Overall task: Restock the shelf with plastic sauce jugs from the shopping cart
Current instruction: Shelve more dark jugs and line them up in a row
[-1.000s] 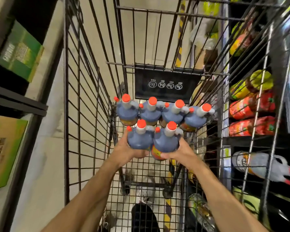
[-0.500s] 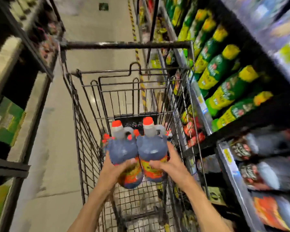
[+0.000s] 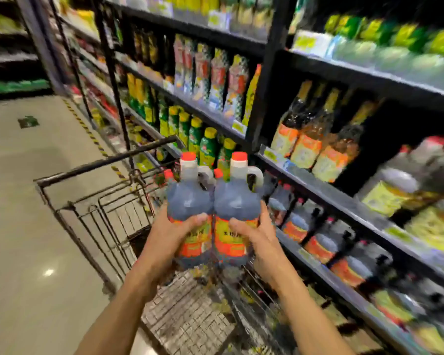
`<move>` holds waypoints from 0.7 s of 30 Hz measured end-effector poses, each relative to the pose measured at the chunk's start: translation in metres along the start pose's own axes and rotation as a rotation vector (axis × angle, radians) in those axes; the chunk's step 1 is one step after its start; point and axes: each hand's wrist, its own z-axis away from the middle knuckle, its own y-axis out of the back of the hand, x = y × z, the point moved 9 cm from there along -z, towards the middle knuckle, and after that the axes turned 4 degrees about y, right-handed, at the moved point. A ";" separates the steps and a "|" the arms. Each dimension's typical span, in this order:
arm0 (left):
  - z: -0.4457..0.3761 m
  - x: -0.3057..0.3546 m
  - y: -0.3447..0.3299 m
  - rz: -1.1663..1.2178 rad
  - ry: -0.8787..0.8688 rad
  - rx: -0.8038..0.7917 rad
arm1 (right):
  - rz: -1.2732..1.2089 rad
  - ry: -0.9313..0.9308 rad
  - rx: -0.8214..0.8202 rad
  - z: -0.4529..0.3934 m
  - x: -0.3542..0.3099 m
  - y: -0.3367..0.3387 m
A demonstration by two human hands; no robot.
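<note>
head view: two dark sauce jugs, the left jug (image 3: 189,201) and the right jug (image 3: 237,201), are held upright, side by side and touching, above the shopping cart (image 3: 108,216). the left hand (image 3: 173,233) curls its grip round the left jug, the right hand (image 3: 258,237) round the right jug. both have red caps and orange-yellow labels; the print is too blurred to read. the shelf (image 3: 344,201) beside them holds similar jugs.
</note>
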 end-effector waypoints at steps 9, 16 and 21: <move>0.035 0.034 -0.165 0.061 -0.026 -0.390 | 0.065 0.157 0.377 0.124 -0.088 0.122; 0.111 0.019 -0.323 0.094 0.008 -0.708 | 0.082 0.269 0.718 0.246 -0.127 0.237; 0.161 0.012 -0.416 0.078 0.024 -0.821 | 0.030 0.295 0.847 0.310 -0.138 0.307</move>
